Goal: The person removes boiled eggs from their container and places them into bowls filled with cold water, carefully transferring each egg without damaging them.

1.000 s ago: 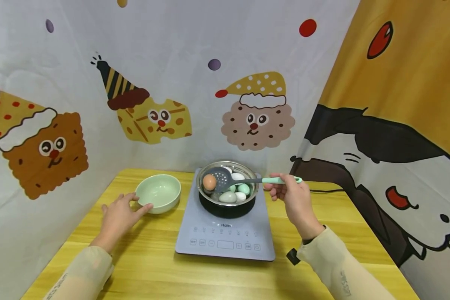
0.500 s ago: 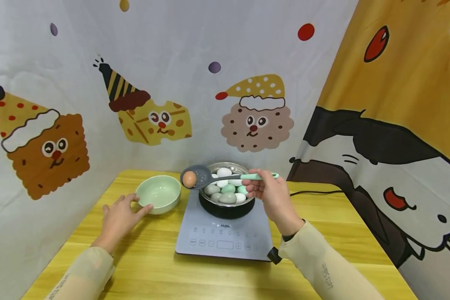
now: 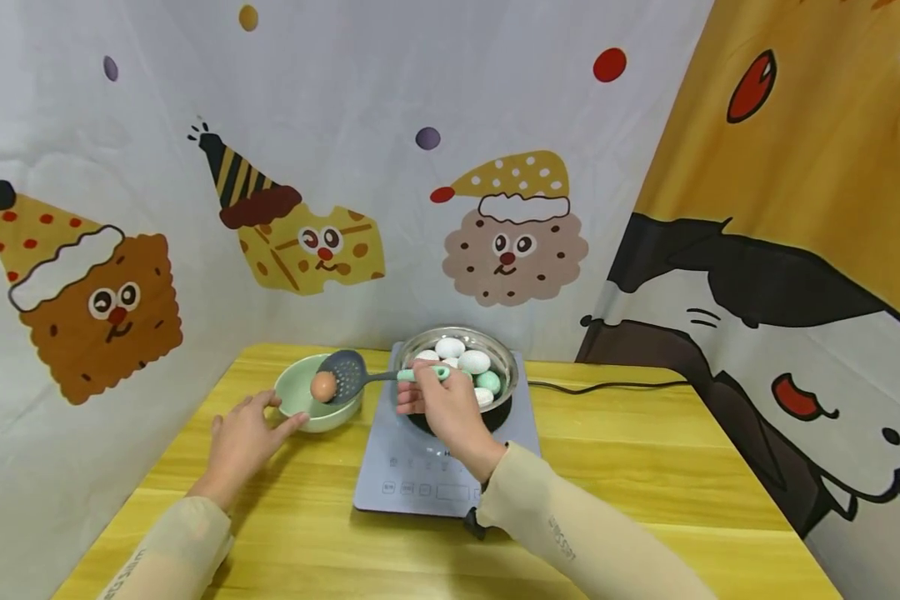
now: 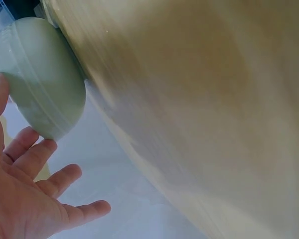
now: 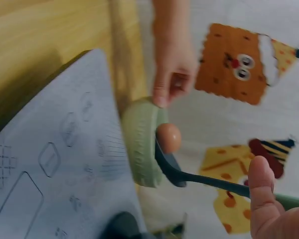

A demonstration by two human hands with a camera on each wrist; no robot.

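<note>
My right hand (image 3: 450, 410) grips the mint handle of a grey slotted spoon (image 3: 351, 377). A brown egg (image 3: 323, 386) sits on the spoon's perforated head, which is over the pale green bowl (image 3: 332, 423). In the right wrist view the egg (image 5: 169, 137) rests on the spoon at the bowl's rim. My left hand (image 3: 246, 437) holds the bowl at its left side, thumb and fingertips on the rim. The left wrist view shows the other fingers spread beside the bowl (image 4: 45, 79). Part of the steel pot (image 3: 508, 354) is hidden behind my right hand.
White and green eggs (image 3: 474, 362) lie in the pot, which stands on a grey induction cooker (image 3: 390, 467). Its black cord (image 3: 607, 387) runs to the right along the back of the wooden table (image 3: 630, 467). A patterned cloth (image 3: 405, 75) hangs behind.
My right hand has moved left, carrying the slotted spoon with the brown egg from over the pot to over the bowl. My left hand has stayed at the bowl.
</note>
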